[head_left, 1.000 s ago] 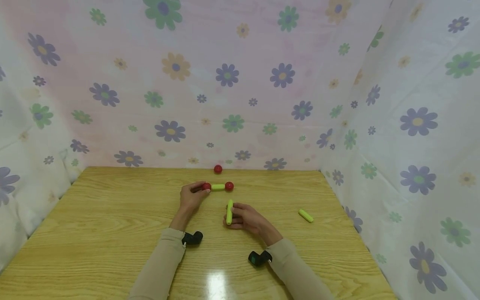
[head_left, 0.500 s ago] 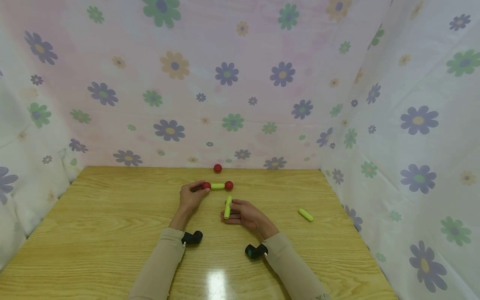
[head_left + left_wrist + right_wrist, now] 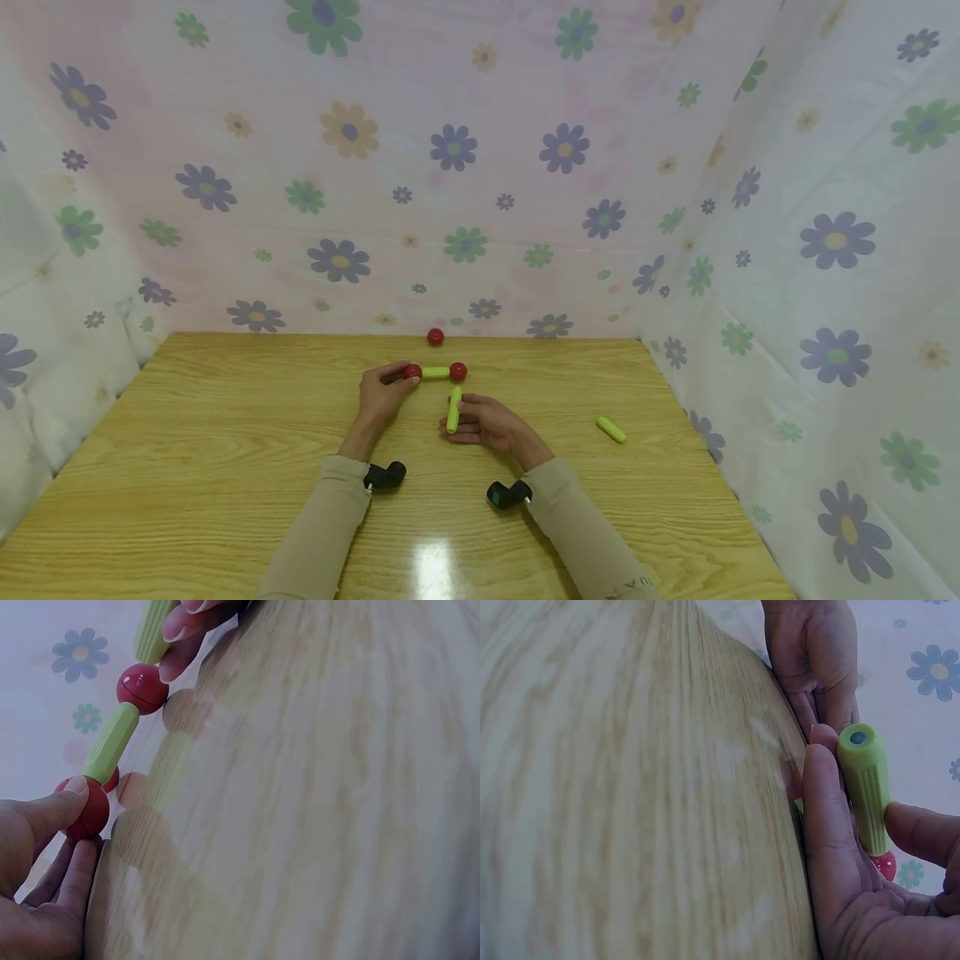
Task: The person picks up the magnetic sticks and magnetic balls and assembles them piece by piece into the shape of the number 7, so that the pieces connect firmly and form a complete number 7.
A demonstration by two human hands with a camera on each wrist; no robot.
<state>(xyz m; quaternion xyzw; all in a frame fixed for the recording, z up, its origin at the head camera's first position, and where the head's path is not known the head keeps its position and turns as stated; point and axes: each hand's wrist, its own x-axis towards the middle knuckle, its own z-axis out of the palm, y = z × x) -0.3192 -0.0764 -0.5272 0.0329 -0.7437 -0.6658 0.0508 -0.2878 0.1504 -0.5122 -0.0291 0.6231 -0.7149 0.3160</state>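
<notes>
My left hand (image 3: 381, 395) pinches a red ball (image 3: 90, 810) between thumb and fingers near the back of the table. A ribbed yellow-green rod (image 3: 435, 372) runs from that ball to a second red ball (image 3: 458, 372), the three in one line. In my right hand (image 3: 491, 422) a similar yellow-green rod (image 3: 867, 795) is held between thumb and fingers, just in front of the second ball. A dark round spot shows on its near end in the right wrist view. From the head view I cannot tell whether its far end touches the ball.
Another red ball (image 3: 436, 337) sits at the table's back edge. A loose yellow-green rod (image 3: 611, 430) lies to the right on the wooden table (image 3: 225, 467). Flower-patterned cloth (image 3: 465, 200) hangs behind and along both sides.
My right hand has moved forward and slightly left with its rod, bringing the rod closer to the second red ball. My left hand and the joined pieces have stayed in place.
</notes>
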